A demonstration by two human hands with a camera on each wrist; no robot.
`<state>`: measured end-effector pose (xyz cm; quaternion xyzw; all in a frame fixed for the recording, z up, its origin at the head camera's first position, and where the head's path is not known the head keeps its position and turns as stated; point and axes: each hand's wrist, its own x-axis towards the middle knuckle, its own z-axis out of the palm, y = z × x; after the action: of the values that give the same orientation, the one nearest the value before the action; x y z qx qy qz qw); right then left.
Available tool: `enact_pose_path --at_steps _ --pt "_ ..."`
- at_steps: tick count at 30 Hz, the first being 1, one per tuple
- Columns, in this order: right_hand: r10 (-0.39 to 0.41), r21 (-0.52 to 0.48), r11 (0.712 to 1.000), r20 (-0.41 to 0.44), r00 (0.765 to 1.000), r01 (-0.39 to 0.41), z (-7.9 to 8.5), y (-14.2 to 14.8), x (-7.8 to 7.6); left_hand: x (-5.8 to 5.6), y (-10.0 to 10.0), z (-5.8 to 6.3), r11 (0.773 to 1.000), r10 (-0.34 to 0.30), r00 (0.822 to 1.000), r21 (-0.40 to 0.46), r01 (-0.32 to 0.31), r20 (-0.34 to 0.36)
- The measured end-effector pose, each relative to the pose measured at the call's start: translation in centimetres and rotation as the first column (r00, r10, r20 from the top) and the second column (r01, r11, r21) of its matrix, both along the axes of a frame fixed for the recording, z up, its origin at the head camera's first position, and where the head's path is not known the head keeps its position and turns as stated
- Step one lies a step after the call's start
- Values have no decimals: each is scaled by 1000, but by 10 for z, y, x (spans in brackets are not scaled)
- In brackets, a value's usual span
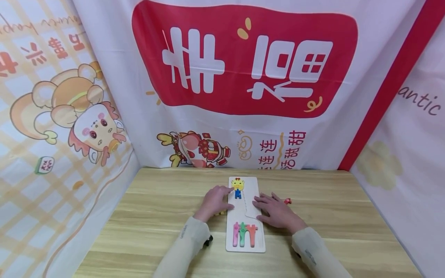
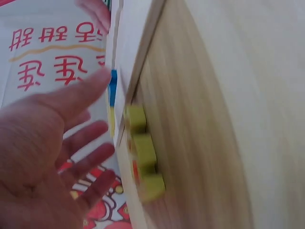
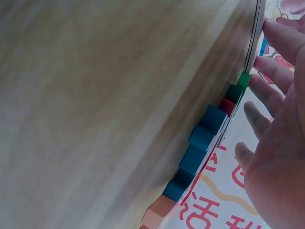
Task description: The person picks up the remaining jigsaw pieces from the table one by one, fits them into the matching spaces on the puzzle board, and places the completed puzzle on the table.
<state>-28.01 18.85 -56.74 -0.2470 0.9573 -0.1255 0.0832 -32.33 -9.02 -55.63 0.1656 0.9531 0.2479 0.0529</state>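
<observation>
A white puzzle board (image 1: 243,208) lies lengthwise between the hands. At its far end sit a yellow giraffe-head piece (image 1: 238,184) and a blue piece (image 1: 238,194) below it; pink (image 1: 236,234), green (image 1: 242,235) and orange (image 1: 252,236) pieces are at the near end. My left hand (image 1: 213,202) is at the board's left edge, its fingers extended beside the giraffe head. On the right edge, the spread fingers of my right hand (image 1: 276,210) reach the board. Neither hand holds a piece. Part of the recess is bare, with a wavy outline.
A yellow block piece (image 2: 143,152) lies left of the board, mostly hidden under the left hand in the head view. Right of it are a red piece (image 1: 287,201), blue blocks (image 3: 195,155) and an orange block (image 3: 159,211). Printed cloth (image 1: 243,135) hangs behind the wooden table (image 1: 156,231).
</observation>
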Motion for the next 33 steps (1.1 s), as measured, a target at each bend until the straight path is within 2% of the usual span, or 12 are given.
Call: enact_pose_path --at_steps 8,11,15,19,23,28,33 --pt "-9 2 1000 4 1000 9 2 0 2 12 -20 2 988 -126 987 -80 135 102" --pt "-7 0 1000 6 1000 7 4 -1 2 13 -23 0 983 -144 984 -102 155 108" --pt "-7 -53 999 10 1000 7 3 6 0 12 -26 -5 982 -136 985 -118 149 107" --pt "-67 -157 985 2 998 66 7 25 -4 10 -27 -7 981 -139 984 -120 152 109" --pt "-169 -258 951 27 985 170 17 49 -7 10 -28 -7 980 -144 983 -124 157 111" --pt "-273 -304 908 93 958 288 20 74 -9 10 -28 -7 980 -146 983 -120 159 108" --pt "-329 -306 881 153 932 361 14 91 -7 10 -28 -8 979 -158 981 -114 171 109"
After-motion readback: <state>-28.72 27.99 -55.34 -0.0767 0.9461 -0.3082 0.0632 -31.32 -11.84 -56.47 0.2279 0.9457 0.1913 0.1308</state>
